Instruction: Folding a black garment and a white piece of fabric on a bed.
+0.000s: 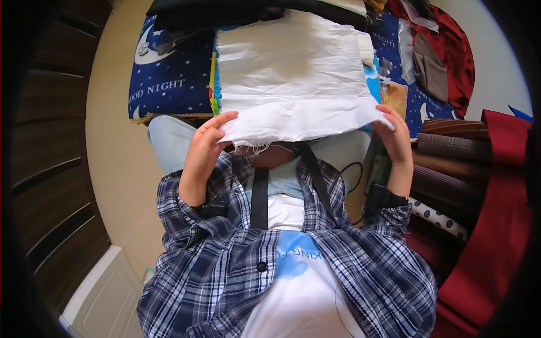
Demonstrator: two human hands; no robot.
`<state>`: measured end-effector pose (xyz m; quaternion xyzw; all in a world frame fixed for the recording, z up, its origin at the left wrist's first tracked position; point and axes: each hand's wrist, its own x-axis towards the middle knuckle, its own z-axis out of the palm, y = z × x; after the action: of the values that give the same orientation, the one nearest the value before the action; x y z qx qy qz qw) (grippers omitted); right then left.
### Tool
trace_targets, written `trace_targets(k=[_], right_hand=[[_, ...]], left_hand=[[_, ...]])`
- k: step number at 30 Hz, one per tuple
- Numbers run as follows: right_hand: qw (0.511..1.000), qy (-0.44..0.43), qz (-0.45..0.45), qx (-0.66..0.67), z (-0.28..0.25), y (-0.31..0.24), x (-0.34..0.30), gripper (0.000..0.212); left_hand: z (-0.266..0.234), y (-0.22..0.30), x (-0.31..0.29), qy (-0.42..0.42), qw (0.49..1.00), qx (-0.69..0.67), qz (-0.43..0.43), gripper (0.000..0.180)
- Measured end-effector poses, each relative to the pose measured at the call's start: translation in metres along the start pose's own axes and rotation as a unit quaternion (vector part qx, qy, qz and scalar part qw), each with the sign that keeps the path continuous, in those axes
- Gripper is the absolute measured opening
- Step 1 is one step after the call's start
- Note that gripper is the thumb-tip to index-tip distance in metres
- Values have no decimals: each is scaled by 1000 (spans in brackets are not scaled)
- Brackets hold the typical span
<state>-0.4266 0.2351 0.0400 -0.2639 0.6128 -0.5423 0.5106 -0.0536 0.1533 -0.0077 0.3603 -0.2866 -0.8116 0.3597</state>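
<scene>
Plaid shirt filling the lower frame, we have the fingers of our left hand and right hand clamped on the lower corners of the white cloth at upper centre, probably light, soft and best gripped clear of its loose threads.

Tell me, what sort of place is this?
Probably a room, perhaps at home, where fabric is kept and handled: folded cloths are piled at the right, the left hand and right hand hold a frayed white cloth, and a blue moon-and-star cover shows on both sides of it.
</scene>
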Motion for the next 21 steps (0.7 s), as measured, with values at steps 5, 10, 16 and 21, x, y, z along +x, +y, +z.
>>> trace_targets(k=[5, 10, 16, 21], right_hand=[[992, -92, -23, 86, 3, -9, 2, 38], [988, -100, -52, -105, -1, -5, -2, 30], [964, -92, -43, -244, -23, 0, -10, 21], [977, -25, -8, -212, -29, 1, -18, 27]], left_hand=[[-8, -1, 6, 1, 992, 105, 67, 54], [-10, 3, 5, 16, 971, 229, 62, 39], [-7, 10, -7, 17, 891, 441, 110, 40], [6, 19, -13, 13, 768, 565, 302, 24]])
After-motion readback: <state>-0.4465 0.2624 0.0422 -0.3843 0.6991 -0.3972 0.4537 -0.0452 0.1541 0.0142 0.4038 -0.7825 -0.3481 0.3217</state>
